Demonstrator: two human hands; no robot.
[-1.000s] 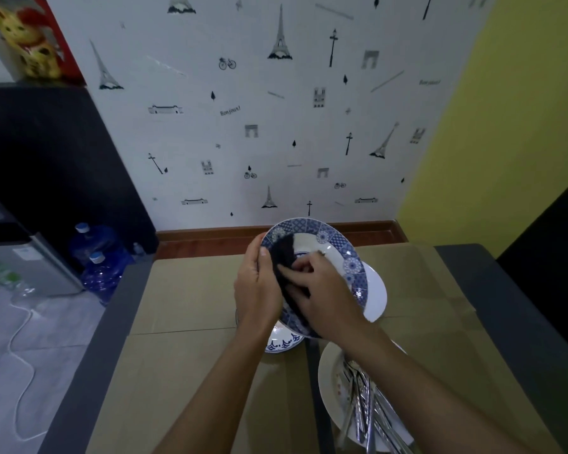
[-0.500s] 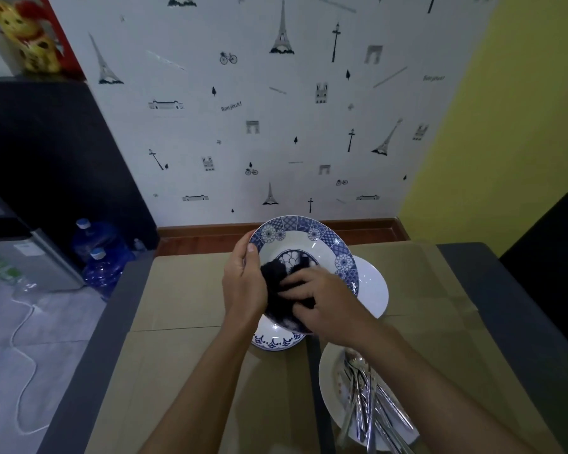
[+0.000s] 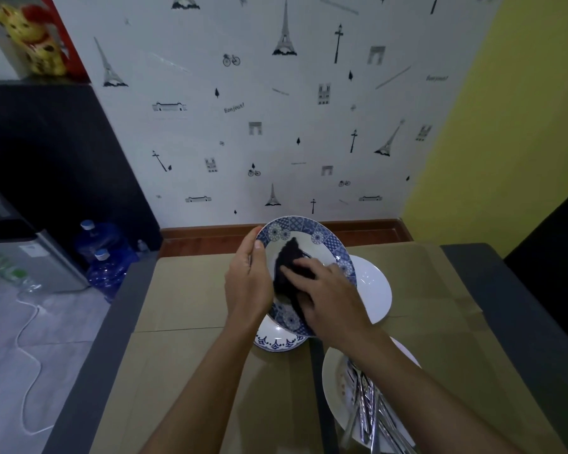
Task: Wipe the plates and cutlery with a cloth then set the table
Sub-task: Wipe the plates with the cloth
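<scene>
At the bench's (image 3: 89,355) near right corner, a white plate (image 3: 332,381) carries a heap of cutlery (image 3: 368,407), on the cardboard (image 3: 194,371) that covers the bench top. Above the middle of the bench a person holds a blue-patterned plate (image 3: 309,229) tilted up off the surface. The left hand (image 3: 248,283) grips its left rim, thumb on the face and fingers clamped behind. The right hand (image 3: 332,299) presses a dark cloth (image 3: 287,260) against the plate's face, fingers bent over the bunched fabric. Under the raised plate lies a blue-edged plate (image 3: 276,342), and a plain plate (image 3: 374,290) sits just beyond, toward the far edge. Past the bench, water jugs (image 3: 109,257) stand on the floor below Eiffel Tower wallpaper (image 3: 276,126).
</scene>
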